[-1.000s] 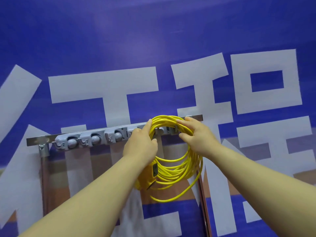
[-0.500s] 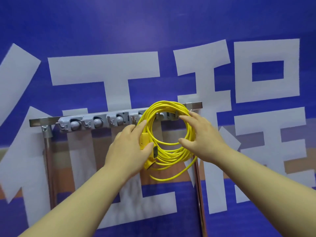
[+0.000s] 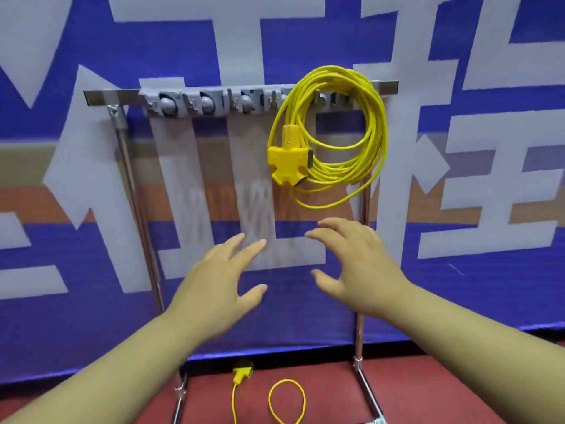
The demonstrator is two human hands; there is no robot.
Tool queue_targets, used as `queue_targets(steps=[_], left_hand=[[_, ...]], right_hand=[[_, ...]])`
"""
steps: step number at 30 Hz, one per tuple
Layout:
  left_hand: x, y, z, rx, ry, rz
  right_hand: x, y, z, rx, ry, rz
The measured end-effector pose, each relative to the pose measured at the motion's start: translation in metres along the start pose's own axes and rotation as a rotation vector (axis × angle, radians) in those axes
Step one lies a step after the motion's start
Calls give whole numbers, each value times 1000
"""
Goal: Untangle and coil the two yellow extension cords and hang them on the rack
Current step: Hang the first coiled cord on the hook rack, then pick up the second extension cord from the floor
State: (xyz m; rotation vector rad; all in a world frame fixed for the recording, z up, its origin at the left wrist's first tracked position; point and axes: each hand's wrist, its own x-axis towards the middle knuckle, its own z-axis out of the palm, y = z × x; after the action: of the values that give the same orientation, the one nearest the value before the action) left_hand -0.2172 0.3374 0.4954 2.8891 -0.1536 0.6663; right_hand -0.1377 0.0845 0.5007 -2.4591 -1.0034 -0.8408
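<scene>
Above my two empty hands, one coiled cord (image 3: 371, 123) hangs on the rack (image 3: 101, 97).

My left hand (image 3: 214, 289) and right hand (image 3: 357, 270) are both spread, fingers relaxed and gripping nothing, well below the coil and not touching it. The coil sits straight above my right fingertips, looped over a hook near the far end of the grey hook strip (image 3: 208, 104). I judge that its own weight keeps it seated there. Its yellow socket block (image 3: 289, 160) dangles above the gap between my hands, dragging that side of the loops down. Below my wrists, on the red floor (image 3: 428, 393) between the rack's legs, the second cord (image 3: 287, 399) lies loose, its socket end (image 3: 243, 370) by the banner's (image 3: 91, 332) lower edge. I reckon the job is half done. The hooks up and left of my left hand suit the next coil.
</scene>
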Motion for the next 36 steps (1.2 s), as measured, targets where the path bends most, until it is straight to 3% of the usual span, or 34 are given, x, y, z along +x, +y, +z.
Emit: queue_targets(steps=[8, 16, 21, 25, 29, 33, 36], left_hand=[[-84, -91, 84, -8, -356, -35], [-118, -170, 227, -90, -730, -39], [-139, -181, 315, -140, -928, 5], [-189, -171, 377, -279, -1030, -1], [-257, -163, 418, -351, -1060, -91], [-318, -157, 447, -424, -1031, -286], [-347, -145, 456, -407, -1028, -319]], right_hand=[[-58, -22, 118, 156, -362, 32], [-127, -15, 286, 315, -744, 217], [-203, -5, 367, 346, -979, 362], [-269, -24, 404, 395, -1189, 346], [-316, -52, 436, 461, -1265, 201], [-341, -67, 463, 457, -1210, 124], [-345, -75, 479, 367, -1156, 82]])
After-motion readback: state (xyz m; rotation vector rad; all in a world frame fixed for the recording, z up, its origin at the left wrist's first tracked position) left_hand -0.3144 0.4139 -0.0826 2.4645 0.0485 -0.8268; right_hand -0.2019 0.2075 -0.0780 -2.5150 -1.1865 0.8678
